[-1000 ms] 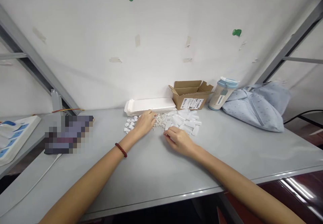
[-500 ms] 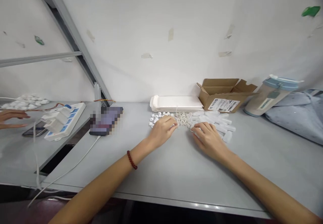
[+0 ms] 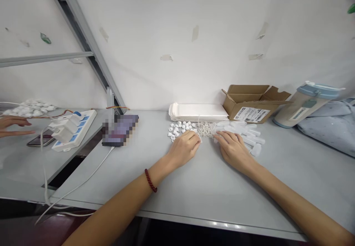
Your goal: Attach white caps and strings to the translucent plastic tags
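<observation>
Near the centre of the frame, my left hand (image 3: 183,149) is just below a scatter of small white plastic caps (image 3: 177,127), its fingers drawn narrowly together; I cannot tell whether they pinch anything. Right of centre, my right hand (image 3: 235,153) is at the left edge of a pile of translucent plastic pieces (image 3: 250,141), fingers bent, their grip unclear to me. Between the two groups, a heap of thin off-white strips (image 3: 205,129) lies on the smooth grey table (image 3: 208,190).
</observation>
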Demonstrator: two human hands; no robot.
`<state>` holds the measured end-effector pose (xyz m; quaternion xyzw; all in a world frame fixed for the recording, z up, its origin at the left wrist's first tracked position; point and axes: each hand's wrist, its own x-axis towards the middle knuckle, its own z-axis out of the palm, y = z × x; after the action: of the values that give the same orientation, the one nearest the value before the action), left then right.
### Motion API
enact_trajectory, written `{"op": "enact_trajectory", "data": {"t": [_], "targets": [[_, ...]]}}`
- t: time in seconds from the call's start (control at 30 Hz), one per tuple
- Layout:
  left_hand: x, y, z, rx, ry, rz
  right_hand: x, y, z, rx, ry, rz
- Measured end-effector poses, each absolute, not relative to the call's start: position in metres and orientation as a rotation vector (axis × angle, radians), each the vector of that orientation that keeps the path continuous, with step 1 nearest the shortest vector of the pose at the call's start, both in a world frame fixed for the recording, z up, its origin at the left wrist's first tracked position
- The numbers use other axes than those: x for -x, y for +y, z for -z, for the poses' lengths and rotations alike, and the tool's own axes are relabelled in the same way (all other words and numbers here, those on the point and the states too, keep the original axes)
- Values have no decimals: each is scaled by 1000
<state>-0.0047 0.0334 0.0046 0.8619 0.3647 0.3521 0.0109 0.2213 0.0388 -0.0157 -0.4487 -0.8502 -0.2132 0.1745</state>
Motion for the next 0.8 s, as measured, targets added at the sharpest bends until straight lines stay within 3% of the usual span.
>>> {"op": "enact_trajectory", "data": {"t": [0.43, 0.67, 0.8], "targets": [[-2, 28, -3, -2606, 1133, -1058, -220, 37, 19, 1156, -2422, 516], [-12, 24, -10, -1633, 1235, -1141, -214, 32, 11, 989, -2285, 302], [-14, 20, -12, -1507, 1246, -1131, -208, 20, 4, 940, -2164, 12]]}}
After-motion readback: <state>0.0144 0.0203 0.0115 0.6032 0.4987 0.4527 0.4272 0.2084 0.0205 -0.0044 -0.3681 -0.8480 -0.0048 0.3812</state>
